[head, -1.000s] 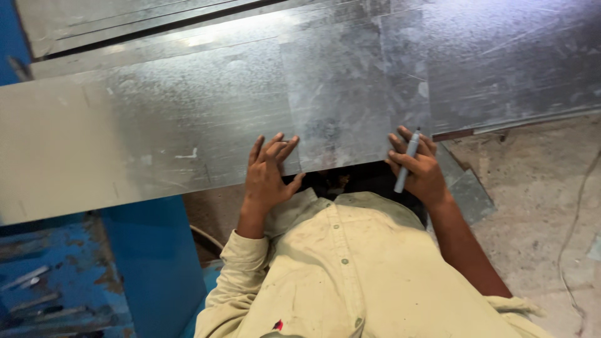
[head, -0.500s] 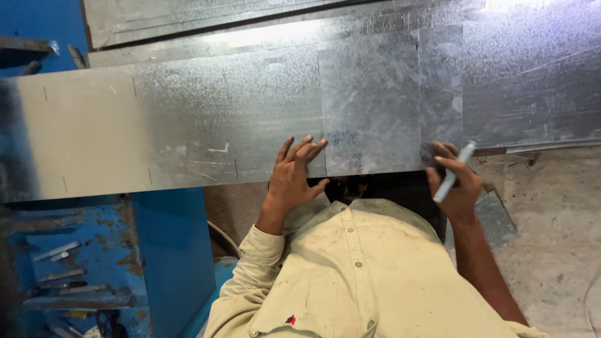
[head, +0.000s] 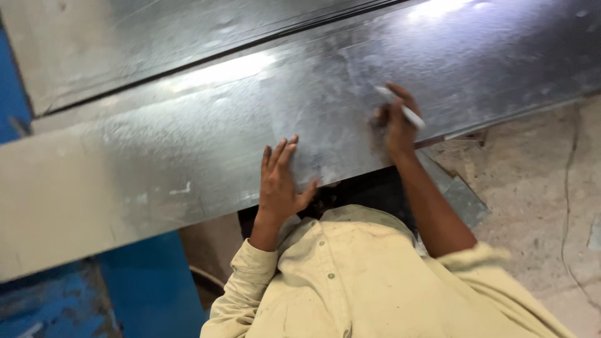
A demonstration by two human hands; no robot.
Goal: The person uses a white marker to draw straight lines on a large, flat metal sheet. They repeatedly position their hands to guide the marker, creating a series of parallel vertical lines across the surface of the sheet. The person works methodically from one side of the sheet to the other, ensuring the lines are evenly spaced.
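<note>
Galvanised steel sheet [head: 188,144], grey, long and flat, lying across the view from lower left to upper right, near edge overhanging the body. Second grey metal sheet [head: 125,44] lying behind it, edges overlapping along a dark seam. Bright glare showing on the front sheet near the top right and centre.

Left hand [head: 280,178] resting palm down on the front sheet close to its near edge, fingers spread wide and pointing away, thumb out to the side; holding nothing. Cream long sleeve [head: 247,275] covering the left forearm to the wrist.

Right hand [head: 394,125] positioned further up the same sheet, to the right, fingers curled narrowly around a slim white marker pen [head: 402,107]. Pen lying at a slant, upper end pointing left; whether the tip is touching the metal cannot be told. Right forearm bare, sleeve rolled near the elbow.

Small white scuff mark [head: 181,188] appearing on the sheet left of the left hand. No readable labels, packages or signs showing.

Blue painted machine frame [head: 144,281], worn and scratched, standing under the sheet at lower left, with another blue strip at the far left edge. Pale concrete floor [head: 532,188] showing at right, thin dark cable [head: 566,206] trailing across it. Small grey metal offcut [head: 466,200] lying on the floor just beside the right forearm. Cream buttoned shirt [head: 350,288], stained, filling the lower centre.
</note>
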